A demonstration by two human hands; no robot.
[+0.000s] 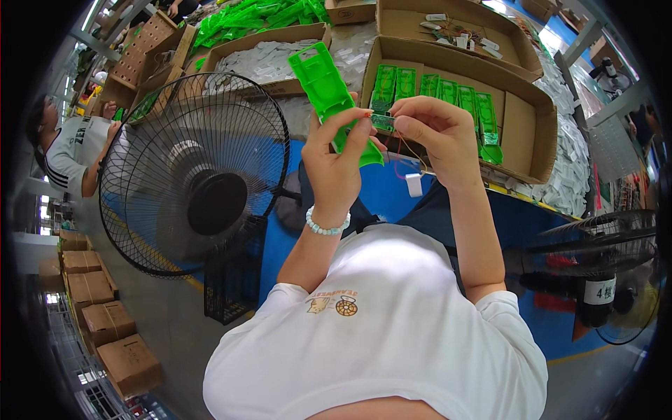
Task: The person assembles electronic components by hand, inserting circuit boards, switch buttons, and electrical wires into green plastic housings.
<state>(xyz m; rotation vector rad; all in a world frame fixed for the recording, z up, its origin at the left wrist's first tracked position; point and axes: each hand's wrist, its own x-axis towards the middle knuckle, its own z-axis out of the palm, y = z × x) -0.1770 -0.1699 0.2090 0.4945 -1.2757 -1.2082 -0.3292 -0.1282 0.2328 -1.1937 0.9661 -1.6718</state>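
Note:
My left hand [339, 157] is closed round a bright green plastic housing [322, 80], a long tray-like shell tilted up to the left. Its thumb and forefinger also pinch the left end of a small green circuit board [382, 122]. At the board's right end, the fingertips of my right hand [437, 133] are pressed together on it. Thin coloured wires hang below the board, and a small white block [414, 185] dangles from them. The housing's lower middle is hidden behind my left fingers.
Behind my hands, a cardboard box [542, 133] holds several green housings [448, 91] with boards. Another box [392, 21] holds white parts with wires. A large black fan [217, 203] stands at the left, another fan [588, 245] at the right. Another person [70, 150] is at far left.

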